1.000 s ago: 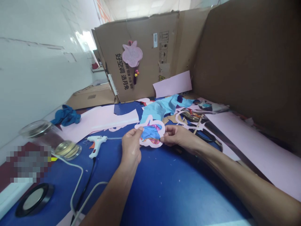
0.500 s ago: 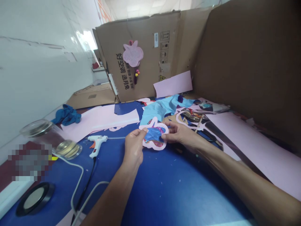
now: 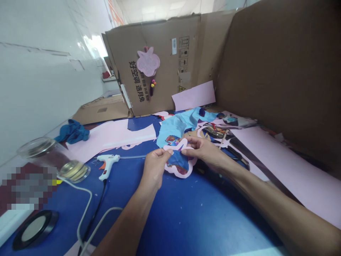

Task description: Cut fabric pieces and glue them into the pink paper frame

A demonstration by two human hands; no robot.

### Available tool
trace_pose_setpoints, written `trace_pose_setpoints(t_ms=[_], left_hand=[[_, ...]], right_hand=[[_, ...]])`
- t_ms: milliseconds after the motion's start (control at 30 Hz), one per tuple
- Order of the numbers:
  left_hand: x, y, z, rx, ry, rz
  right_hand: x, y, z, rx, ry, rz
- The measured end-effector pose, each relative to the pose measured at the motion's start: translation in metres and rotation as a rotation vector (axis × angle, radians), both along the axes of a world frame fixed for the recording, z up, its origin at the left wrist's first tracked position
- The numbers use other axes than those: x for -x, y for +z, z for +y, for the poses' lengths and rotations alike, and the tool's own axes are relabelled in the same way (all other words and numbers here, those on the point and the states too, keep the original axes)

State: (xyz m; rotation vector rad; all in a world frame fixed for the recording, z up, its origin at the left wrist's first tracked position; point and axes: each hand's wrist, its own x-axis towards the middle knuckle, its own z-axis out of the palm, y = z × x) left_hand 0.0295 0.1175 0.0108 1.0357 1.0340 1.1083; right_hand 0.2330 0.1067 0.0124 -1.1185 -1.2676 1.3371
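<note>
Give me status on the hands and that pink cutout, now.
Left hand and right hand pinching pink paper cutout, blue piece inside. Hot glue gun beside left hand. Light blue sheet just beyond cutout.

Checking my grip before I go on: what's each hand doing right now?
Left hand: closed, pinching the pink paper flower-shaped cutout with blue centre.
Right hand: closed, pinching the same cutout.

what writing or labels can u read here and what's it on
"好空调 选月兔": black print on the cardboard box
Smaller line beside it: too small to read
White barcode label: too small to read
Yellow warning triangle: a sign, no readable words
Orange lettering high on the wall: too blurred to read
</note>
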Motion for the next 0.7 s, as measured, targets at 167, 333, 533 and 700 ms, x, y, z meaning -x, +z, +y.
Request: trace_pose_setpoints(t_ms=[167, 333, 533, 700], left_hand=[[-0.0005, -0.0019, 0.0002, -0.001, 0.005, 0.023], [-0.0011, 0.0016, -0.0021, -0.019, 0.000, 0.045], [-0.0026, 0.0031, -0.0032, -0.009, 0.003, 0.047], [-0.0019, 0.0000, -0.0029, -0.005, 0.005, 0.044]], right_hand=[[0.0017, 0.0015, 0.0003, 0.006, -0.010, 0.032], [0.0042, 0.0031, 0.0000, 0.001, -0.030, 0.047], [0.0058, 0.0052, -0.0009, 0.015, -0.046, 0.037], [0.0056, 0.0068, -0.0010, 0.004, -0.030, 0.022]])
